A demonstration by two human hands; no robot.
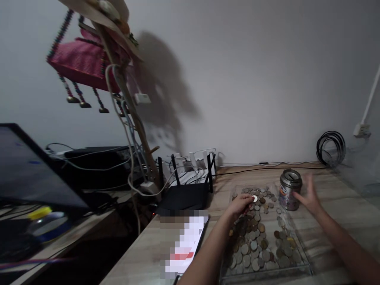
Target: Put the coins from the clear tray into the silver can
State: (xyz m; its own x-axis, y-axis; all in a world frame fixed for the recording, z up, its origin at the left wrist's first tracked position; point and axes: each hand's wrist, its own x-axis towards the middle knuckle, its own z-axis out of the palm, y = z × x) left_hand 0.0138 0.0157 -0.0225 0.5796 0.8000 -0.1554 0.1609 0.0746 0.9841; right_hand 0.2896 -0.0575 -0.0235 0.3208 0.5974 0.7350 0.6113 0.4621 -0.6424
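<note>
A coin (255, 198) is pinched between the fingertips of my left hand (242, 204), over the far part of a clear shallow tray (292, 226). Many loose coins (254, 245) in silver and brass tones lie spread in that tray. Beside its far right corner a can-shaped coin bank (290, 190) stands upright, with a slot in its metal top. My right hand (309, 199) is at the right side of the bank, fingers spread and thumb toward its wall. Motion blurs that hand, and I cannot tell whether the thumb touches the bank.
Left of the tray lies a device with a lit, pixelated screen (188, 247). Behind it sits a black router (185, 196) with upright antennas. A wooden stand (139, 130) holds cables and a pink bag (81, 63). A coiled black cable (330, 147) rests against the wall, and a monitor (26, 170) is far left.
</note>
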